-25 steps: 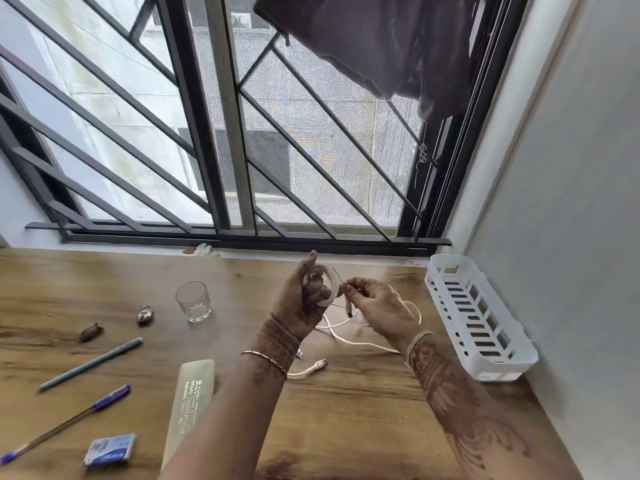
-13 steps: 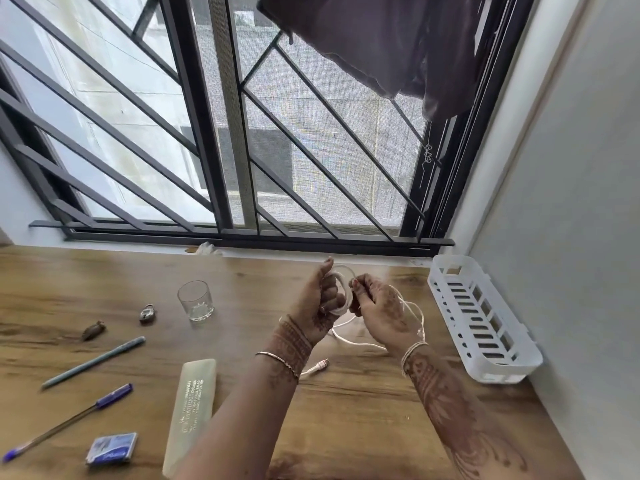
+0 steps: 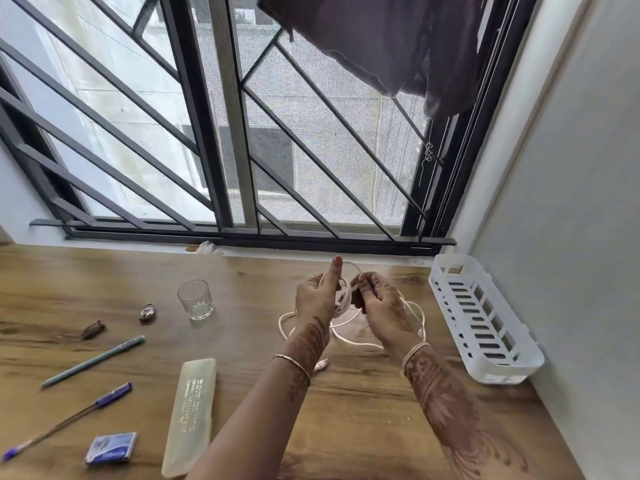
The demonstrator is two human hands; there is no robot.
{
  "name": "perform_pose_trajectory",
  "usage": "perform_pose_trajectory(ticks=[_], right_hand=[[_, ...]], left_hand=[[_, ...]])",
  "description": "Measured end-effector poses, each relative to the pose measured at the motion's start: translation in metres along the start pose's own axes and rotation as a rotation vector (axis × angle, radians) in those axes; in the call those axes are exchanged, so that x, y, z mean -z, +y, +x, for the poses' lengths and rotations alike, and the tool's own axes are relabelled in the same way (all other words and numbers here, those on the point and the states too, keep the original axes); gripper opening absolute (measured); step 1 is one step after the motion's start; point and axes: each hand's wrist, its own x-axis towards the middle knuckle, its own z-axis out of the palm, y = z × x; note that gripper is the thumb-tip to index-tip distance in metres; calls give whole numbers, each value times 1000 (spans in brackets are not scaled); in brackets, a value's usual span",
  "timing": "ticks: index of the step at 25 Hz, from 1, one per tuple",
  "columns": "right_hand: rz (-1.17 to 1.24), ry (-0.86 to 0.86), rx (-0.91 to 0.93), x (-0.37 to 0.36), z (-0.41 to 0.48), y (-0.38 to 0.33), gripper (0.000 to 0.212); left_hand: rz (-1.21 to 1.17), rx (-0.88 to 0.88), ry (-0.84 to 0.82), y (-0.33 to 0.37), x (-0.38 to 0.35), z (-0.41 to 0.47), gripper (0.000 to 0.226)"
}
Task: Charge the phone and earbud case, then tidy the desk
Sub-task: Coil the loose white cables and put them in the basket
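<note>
- Left hand (image 3: 318, 299): above the desk (image 3: 363, 414), thumb straight up, fingers curled with loops of white cable (image 3: 362, 344) wound round them.
- Right hand (image 3: 381, 306): just beside the left, fingertips pinching the cable at the coil's edge, other fingers curled in.
- Cable: coil held between both hands in mid-air; slack trails down onto the desk under the wrists, with one loop out left of the left wrist and one to the right of the right hand.
- Cable plug (image 3: 320, 366): lies on the desk, partly hidden behind the left forearm.
- Basket (image 3: 485, 327): white, slotted, on the desk against the right wall, well apart from the hands.
- Glass (image 3: 195, 299): upright, left of the hands.
- Padlock (image 3: 148, 312): just left of the glass; small brown object (image 3: 93, 330) further left, type unclear.
- Green pen (image 3: 93, 361) and blue pen (image 3: 69, 417): lying slanted at the left of the desk.
- Translucent case (image 3: 190, 414): flat, near the left forearm.
- Blue packet (image 3: 110, 452): near edge, left of the case.
- Window grille (image 3: 207, 133) behind the desk, dark cloth (image 3: 381, 39) hanging top right.
</note>
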Motion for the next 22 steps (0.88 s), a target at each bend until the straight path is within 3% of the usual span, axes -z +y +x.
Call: perform_pose_trajectory(ticks=[5, 10, 13, 16, 22], right_hand=[[280, -138, -172, -4, 1, 8, 17], [573, -194, -371, 2, -3, 1, 14], [567, -221, -420, 4, -5, 1, 9], [671, -323, -437, 10, -9, 1, 12], [636, -384, -261, 0, -13, 11, 47]], left_hand=[[143, -82, -7, -8, -2, 0, 53], [417, -267, 26, -21, -1, 3, 80], [502, -342, 64, -16, 0, -6, 53], [577, -382, 100, -16, 3, -6, 46], [585, -414, 145, -18, 5, -2, 43]])
